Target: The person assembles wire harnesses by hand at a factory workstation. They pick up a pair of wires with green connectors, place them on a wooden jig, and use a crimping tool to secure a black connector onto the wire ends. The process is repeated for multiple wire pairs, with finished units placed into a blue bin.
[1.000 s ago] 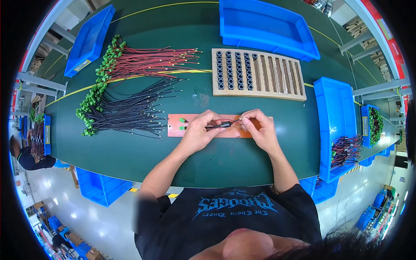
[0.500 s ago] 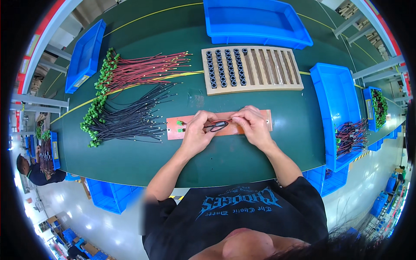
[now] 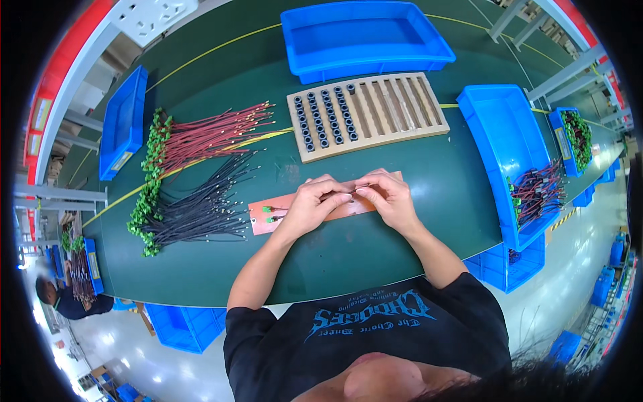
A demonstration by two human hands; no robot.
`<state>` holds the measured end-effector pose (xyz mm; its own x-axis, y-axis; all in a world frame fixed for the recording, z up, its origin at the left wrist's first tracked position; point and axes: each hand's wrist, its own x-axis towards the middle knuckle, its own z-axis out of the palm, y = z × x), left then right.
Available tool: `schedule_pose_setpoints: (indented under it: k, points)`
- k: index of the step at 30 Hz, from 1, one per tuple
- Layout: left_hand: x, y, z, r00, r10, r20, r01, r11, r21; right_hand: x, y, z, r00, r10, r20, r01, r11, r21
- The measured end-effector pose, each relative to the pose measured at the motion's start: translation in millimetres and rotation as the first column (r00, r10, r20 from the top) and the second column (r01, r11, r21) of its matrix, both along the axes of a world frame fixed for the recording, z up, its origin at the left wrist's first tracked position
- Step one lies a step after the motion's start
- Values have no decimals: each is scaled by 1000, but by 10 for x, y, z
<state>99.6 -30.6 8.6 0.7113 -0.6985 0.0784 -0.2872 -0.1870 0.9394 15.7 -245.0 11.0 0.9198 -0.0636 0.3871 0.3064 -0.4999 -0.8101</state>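
Over an orange-brown board [image 3: 260,223] on the green worktable, my two hands are close together. My left hand [image 3: 317,205] is closed in a pinch on thin wires, most of them hidden by the fingers. My right hand [image 3: 390,199] also pinches a dark wire end [image 3: 353,194], its fingertips almost touching the left's. Two green connectors [image 3: 269,214] sit at the board's left end, beside my left hand. Left of the board lie a bundle of black wires [image 3: 201,201] and a bundle of red wires [image 3: 221,136], both with green connectors.
Beyond the board stands a slotted wooden rack [image 3: 395,137], its left rows filled with black round parts. A large blue bin [image 3: 368,63] is at the back. At right, another blue bin [image 3: 492,161] holds wired assemblies. A blue tray [image 3: 124,127] stands far left; a person [image 3: 77,301] works beyond.
The head view has shifted and tilted, so the table items appear moved. Between my hands, the dark wire loop seen before is now mostly covered, and my fingertips have come closer together.
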Motion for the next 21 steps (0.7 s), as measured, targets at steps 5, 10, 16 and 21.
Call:
schedule_pose_setpoints:
  k: [5, 10, 16, 21]
  points:
    - [-50, -42, 8, 997, 59, -46, -61, 998, -30, -17, 40, -196, 968, 73, -241, 43, 896, 443]
    - [-82, -56, -28, 997, 72, 26, -70, 995, -71, -10, 32, -179, 974, 99, -205, -7, 912, 410]
    - [-87, -59, 49, 995, 66, -71, -72, 995, -74, 1, 69, -139, 984, 83, -158, -35, 958, 285]
    - [-75, -42, 56, 996, 35, 85, -36, 999, 4, -21, 81, -192, 957, 64, -282, 41, 934, 354]
